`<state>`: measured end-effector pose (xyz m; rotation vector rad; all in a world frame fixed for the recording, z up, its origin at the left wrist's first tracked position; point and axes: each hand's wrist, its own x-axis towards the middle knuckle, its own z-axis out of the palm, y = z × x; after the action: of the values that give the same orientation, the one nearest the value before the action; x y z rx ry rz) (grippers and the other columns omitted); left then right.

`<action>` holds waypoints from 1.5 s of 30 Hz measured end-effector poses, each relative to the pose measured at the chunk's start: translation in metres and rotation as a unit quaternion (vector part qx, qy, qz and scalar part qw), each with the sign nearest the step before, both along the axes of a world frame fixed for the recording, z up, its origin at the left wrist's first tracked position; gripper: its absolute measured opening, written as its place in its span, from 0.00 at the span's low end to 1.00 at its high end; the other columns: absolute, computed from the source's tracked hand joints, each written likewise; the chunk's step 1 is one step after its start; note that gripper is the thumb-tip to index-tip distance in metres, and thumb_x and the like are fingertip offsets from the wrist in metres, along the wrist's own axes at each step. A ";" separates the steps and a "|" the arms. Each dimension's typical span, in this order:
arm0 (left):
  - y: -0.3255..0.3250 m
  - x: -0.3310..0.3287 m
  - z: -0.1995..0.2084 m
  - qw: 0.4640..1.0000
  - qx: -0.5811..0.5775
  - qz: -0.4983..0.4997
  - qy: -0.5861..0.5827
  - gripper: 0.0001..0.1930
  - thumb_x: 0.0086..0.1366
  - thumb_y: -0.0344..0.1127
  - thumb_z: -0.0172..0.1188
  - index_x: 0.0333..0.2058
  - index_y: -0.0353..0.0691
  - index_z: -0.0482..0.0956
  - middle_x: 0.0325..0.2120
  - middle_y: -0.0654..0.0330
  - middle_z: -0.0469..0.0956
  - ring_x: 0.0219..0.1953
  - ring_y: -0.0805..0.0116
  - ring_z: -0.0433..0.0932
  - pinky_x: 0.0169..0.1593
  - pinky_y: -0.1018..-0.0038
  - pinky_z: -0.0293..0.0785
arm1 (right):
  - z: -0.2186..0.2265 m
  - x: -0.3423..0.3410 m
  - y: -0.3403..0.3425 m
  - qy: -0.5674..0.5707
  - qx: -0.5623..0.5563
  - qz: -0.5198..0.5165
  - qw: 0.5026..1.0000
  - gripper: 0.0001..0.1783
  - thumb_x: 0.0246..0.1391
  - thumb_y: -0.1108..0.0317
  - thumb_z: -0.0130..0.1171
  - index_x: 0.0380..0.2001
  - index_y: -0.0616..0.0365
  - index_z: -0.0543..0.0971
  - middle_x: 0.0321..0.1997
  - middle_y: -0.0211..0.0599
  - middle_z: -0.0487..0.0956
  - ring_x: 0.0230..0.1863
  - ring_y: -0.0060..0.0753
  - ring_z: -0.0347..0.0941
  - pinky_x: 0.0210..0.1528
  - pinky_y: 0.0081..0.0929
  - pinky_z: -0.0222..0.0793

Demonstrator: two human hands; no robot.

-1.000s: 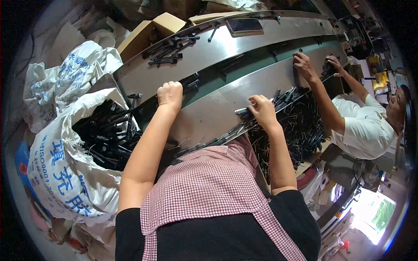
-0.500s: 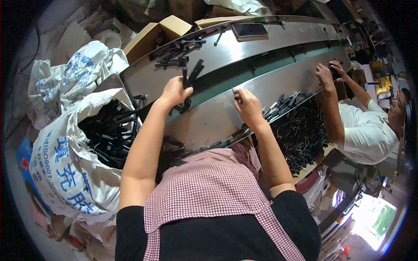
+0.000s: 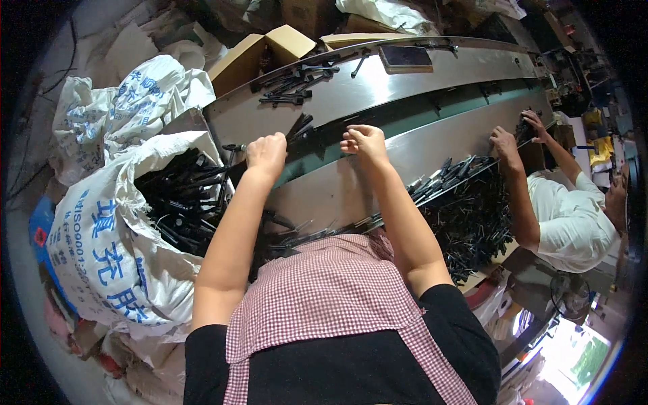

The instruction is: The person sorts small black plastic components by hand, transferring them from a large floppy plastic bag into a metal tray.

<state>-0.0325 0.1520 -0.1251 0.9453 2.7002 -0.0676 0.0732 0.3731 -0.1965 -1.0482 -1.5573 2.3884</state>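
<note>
My left hand is closed around a few black stick-shaped plastic parts, which stick out past its fingers above the green conveyor belt. To its right, my right hand hovers at the belt with thumb and fingers pinched together; anything between them is too small to make out. Beyond my left hand, several long black parts with thicker heads lie on the metal ledge. Thin black pieces are heaped along the near metal edge to my right.
An open white woven sack full of black parts stands at my left, with another white sack behind it. A phone lies on the far ledge beside cardboard boxes. At right, a co-worker has both hands at the belt.
My right hand has moved away from me, from the near metal surface to over the belt. My left hand has turned, tipping its black parts rightward. The view has shifted slightly.
</note>
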 end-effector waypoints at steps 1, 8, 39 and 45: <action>-0.002 0.002 -0.011 1.000 -0.017 0.005 0.010 0.08 0.57 0.35 0.63 0.33 0.38 0.78 0.34 0.49 0.83 0.39 0.54 0.83 0.41 0.59 0.79 | 0.012 0.010 0.001 0.004 0.023 0.007 1.000 0.15 0.58 0.74 0.54 0.46 0.74 0.74 0.34 0.45 0.78 0.29 0.34 0.79 0.30 0.27 0.80; 0.000 0.013 -0.027 0.995 0.049 -0.019 -0.081 0.06 0.57 0.26 0.54 0.33 0.39 0.78 0.35 0.46 0.80 0.43 0.45 0.79 0.45 0.55 0.76 | 0.049 0.111 0.043 -0.047 0.283 0.035 0.957 0.11 0.57 0.70 0.58 0.40 0.67 0.80 0.34 0.37 0.82 0.27 0.22 0.78 0.28 0.18 0.74; -0.025 -0.008 0.006 0.990 0.116 0.017 -0.077 0.11 0.54 0.29 0.64 0.35 0.32 0.76 0.36 0.43 0.77 0.43 0.41 0.75 0.48 0.53 0.71 | 0.049 0.014 0.012 0.070 0.735 0.271 0.618 0.03 0.47 0.71 0.57 0.25 0.57 0.75 0.32 0.40 0.73 0.38 0.45 0.75 0.36 0.39 0.74; -0.002 0.017 -0.033 0.998 0.046 0.045 0.024 0.05 0.59 0.28 0.57 0.34 0.38 0.79 0.37 0.48 0.77 0.44 0.50 0.78 0.46 0.60 0.77 | 0.018 -0.018 0.021 0.071 0.824 0.223 0.516 0.01 0.45 0.72 0.56 0.24 0.54 0.74 0.34 0.35 0.74 0.38 0.36 0.75 0.35 0.29 0.76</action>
<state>-0.0152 0.1498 -0.1585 0.8571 2.8079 0.0517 0.0550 0.3940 -0.1785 0.0995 -2.7943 0.0545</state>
